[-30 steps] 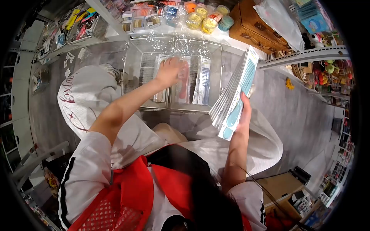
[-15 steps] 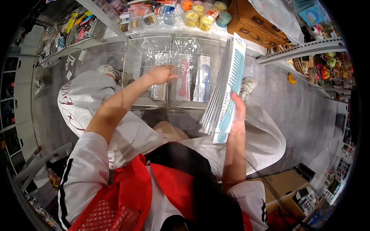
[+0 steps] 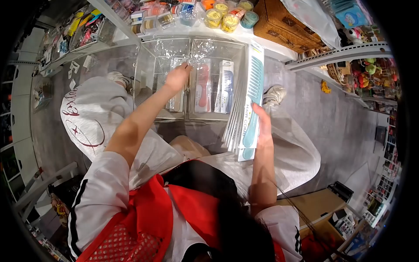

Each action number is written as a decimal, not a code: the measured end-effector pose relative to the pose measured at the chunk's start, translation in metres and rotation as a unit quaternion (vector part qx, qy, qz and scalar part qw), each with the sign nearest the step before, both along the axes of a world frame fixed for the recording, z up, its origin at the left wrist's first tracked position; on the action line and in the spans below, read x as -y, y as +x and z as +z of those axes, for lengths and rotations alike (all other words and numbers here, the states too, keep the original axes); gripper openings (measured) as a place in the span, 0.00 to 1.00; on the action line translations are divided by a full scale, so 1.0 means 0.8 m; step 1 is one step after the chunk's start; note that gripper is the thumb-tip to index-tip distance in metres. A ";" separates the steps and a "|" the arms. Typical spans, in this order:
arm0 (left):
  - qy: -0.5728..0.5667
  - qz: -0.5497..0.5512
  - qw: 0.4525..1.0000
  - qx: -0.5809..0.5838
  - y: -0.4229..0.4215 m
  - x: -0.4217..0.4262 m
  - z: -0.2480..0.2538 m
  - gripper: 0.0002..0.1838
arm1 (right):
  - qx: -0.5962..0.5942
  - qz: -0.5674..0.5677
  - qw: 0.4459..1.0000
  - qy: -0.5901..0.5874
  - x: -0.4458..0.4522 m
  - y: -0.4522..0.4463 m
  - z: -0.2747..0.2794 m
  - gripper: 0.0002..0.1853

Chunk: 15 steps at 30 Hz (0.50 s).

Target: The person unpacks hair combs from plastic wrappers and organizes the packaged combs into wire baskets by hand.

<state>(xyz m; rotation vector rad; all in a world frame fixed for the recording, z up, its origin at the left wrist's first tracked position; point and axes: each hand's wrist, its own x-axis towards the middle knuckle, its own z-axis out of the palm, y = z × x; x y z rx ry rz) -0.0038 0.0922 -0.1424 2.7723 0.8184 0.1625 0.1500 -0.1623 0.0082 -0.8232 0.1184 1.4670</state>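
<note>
My right hand (image 3: 263, 126) holds a fanned stack of packaged hair combs (image 3: 253, 96), teal ones on white "HAIR COMB" cards, thumb over the front card. My left hand (image 3: 176, 77) reaches over the wire basket (image 3: 150, 117), its fingers drawn together at the basket's middle divider (image 3: 188, 98). What they pinch, if anything, I cannot make out. Under this hand, in the left compartment, lies a partly covered packaged comb (image 3: 176, 102). In the right compartment are a pink packaged comb (image 3: 202, 87) and blue packaged combs (image 3: 226, 87).
Behind the basket, a white shelf (image 3: 174, 32) carries yellow-filled tubs (image 3: 230, 23) and small packets. A brown woven box (image 3: 283, 26) stands at its right. Metal shelf rails (image 3: 340, 53) jut in on both sides. My legs (image 3: 94, 113) spread around the basket.
My left hand has drawn its fingers in and shifted from over the right compartment back to the divider. The stack in my right hand looks slightly more upright. The whole view has shifted a little.
</note>
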 end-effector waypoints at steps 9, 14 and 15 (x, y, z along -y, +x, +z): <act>0.110 -0.046 0.986 0.113 0.009 -0.042 0.140 0.13 | 0.138 0.163 0.976 -0.033 -0.046 -0.050 -0.010 0.27; 0.149 -0.156 0.971 0.102 0.000 -0.028 0.184 0.14 | 0.102 0.217 0.969 -0.061 -0.054 -0.050 -0.005 0.27; 0.149 -0.166 0.967 0.122 -0.001 -0.025 0.185 0.14 | 0.095 0.217 0.970 -0.054 -0.054 -0.051 -0.001 0.27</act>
